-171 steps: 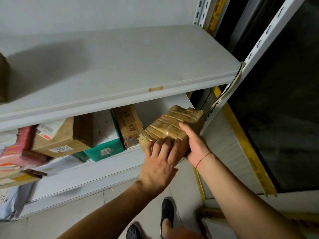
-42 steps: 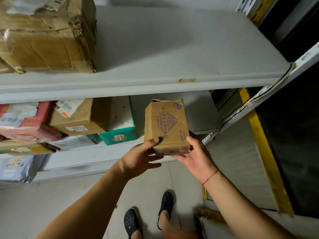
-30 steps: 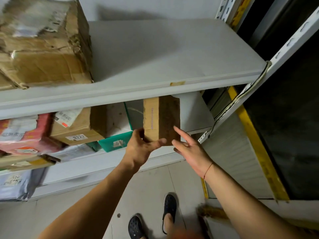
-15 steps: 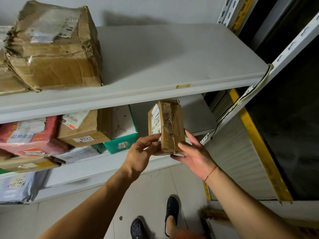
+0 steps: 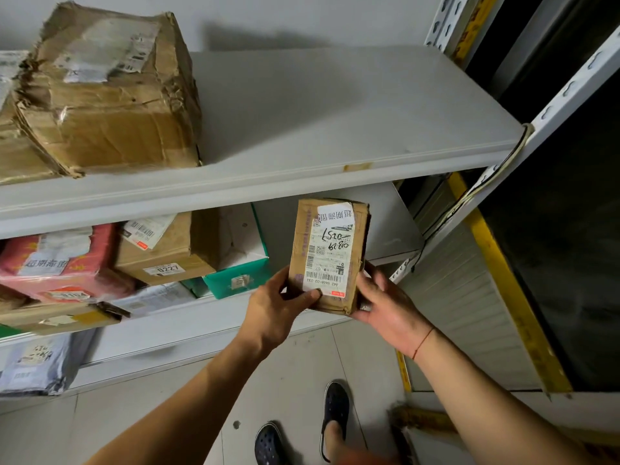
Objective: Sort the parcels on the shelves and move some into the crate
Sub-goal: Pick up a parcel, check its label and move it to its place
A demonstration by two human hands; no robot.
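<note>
Parcel [image 5: 327, 255] turned, label now facing | left hand [image 5: 275, 313], right hand [image 5: 385, 307] gripping it | green box [image 5: 236, 280] behind

A parcel storeroom or courier pickup point. White metal shelves [image 5: 302, 176] on slotted uprights [image 5: 570, 92] hold taped brown cardboard boxes [image 5: 110, 95], a red wrapped package [image 5: 57, 263] and grey mailer bags [image 5: 33, 364], all bearing printed barcode shipping labels [image 5: 330, 250] and handwritten numbers, above a pale tiled floor [image 5: 295, 380].
</note>
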